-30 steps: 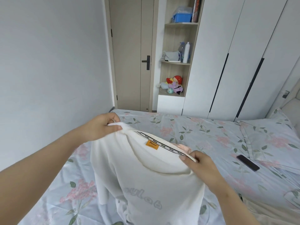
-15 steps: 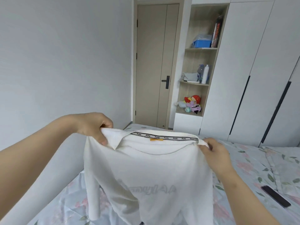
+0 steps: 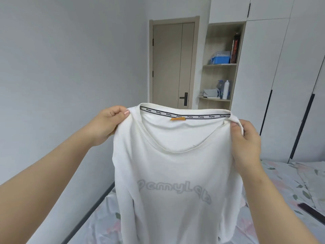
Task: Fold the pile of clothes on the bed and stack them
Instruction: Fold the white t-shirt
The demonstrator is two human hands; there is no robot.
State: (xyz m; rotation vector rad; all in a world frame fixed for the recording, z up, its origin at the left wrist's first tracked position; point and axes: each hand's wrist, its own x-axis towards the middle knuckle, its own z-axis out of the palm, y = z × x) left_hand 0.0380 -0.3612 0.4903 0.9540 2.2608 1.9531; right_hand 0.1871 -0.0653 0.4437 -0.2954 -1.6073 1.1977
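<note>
Middle: blocked by the shirt (image 3: 175, 164), held above the bed (image 3: 290, 182).
Right: bed is occupied by a phone (image 3: 311, 213).
Left: bounded by the wall (image 3: 70, 67).

Home bedroom, bed (image 3: 288, 180), wardrobe (image 3: 281, 85), door (image 3: 173, 67)

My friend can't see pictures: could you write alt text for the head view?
The left hand and right hand hold a white shirt up by its shoulders above a floral bed. Behind are a door, shelves and wardrobes.
</note>
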